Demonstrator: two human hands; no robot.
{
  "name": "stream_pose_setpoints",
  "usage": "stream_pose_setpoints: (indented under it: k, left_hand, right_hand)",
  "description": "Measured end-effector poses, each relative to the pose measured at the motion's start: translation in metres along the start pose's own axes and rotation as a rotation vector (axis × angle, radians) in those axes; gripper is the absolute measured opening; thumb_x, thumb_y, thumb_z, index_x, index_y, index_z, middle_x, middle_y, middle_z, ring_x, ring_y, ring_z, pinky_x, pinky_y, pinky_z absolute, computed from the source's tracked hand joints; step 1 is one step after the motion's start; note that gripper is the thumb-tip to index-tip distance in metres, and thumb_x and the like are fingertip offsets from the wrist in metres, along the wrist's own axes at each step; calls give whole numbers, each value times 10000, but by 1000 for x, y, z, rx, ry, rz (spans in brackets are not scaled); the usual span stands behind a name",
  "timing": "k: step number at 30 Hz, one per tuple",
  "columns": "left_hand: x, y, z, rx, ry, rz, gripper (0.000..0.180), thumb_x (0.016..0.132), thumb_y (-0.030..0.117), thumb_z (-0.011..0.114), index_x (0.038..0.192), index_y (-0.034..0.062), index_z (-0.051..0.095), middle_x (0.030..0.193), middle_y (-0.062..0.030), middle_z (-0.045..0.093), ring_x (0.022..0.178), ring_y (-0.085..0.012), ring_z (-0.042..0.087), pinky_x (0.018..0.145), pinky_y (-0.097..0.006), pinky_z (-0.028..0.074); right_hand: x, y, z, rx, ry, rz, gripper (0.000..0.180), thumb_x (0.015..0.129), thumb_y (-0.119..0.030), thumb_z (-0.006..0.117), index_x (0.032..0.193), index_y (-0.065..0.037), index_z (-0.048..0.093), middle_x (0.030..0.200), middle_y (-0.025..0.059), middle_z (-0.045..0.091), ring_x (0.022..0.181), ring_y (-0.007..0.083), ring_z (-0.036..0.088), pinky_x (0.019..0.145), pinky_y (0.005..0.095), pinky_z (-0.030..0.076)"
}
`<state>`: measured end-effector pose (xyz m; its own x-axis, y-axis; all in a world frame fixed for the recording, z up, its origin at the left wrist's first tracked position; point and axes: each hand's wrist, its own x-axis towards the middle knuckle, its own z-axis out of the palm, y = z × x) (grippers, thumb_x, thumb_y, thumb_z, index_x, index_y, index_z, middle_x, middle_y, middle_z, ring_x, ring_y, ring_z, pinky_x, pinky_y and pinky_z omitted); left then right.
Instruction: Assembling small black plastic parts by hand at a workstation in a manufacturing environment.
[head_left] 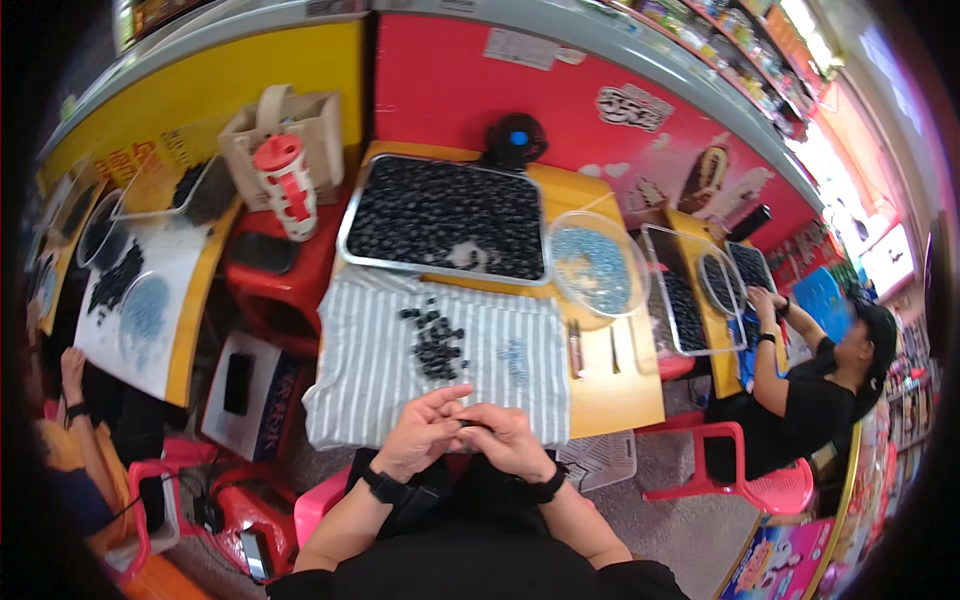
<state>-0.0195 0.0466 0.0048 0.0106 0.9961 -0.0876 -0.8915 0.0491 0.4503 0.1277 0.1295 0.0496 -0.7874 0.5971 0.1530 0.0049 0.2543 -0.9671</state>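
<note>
While loose black pieces [438,348] lie mid-frame on striped cloth [360,350], one small black piece [472,424] sits lower centre, pinched in fingers of the right hand [512,441]; left hand [418,436] alongside, fingers part-spread, grip indiscernible. Upper centre: tray [445,272] of black pieces.

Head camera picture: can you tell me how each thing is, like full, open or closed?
Right hand: pinching dark piece
Left hand: close beside it, grip unclear
Metal tray: mostly full of black pieces
Clear bowl: uncovered, blue bits inside
Striped cloth: spread, wrinkled
Red-lidded cup: upright, lid on
Canvas bag: standing
</note>
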Motion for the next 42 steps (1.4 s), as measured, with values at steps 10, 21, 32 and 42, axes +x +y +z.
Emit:
stream_pose_setpoints:
  k: [10,21,32,42]
  left_hand:
    - [6,-3,-10,22,-85,-28,457,881,-6,615,1314,-39,472,940,-129,647,750,-180,663,651,-245,551]
    - [6,-2,0,86,-63,3,405,940,35,536,1332,-30,461,1186,-206,592,989,-273,650,822,-308,528]
    - [4,-7,-9,88,-75,-7,264,950,43,526,1191,-62,550,1127,-182,625,951,-244,658,811,-295,523]
    - [4,-10,-11,57,-74,-12,236,943,44,543,1153,-58,578,1094,-173,642,917,-233,662,791,-290,521]
  right_hand:
    - [-5,-7,0,15,39,-34,122,867,-2,608,986,1,630,741,88,651,654,145,643,586,274,499]
    - [-2,-14,-214,292,986,-34,229,844,2,631,1060,-18,555,753,16,585,588,70,512,484,211,395]
    - [23,14,-81,-263,144,119,144,831,-45,644,972,-14,643,807,58,627,666,157,608,581,281,474]
    - [93,27,-20,-834,-23,6,161,787,-138,654,899,-27,621,884,175,607,777,404,603,662,471,487]
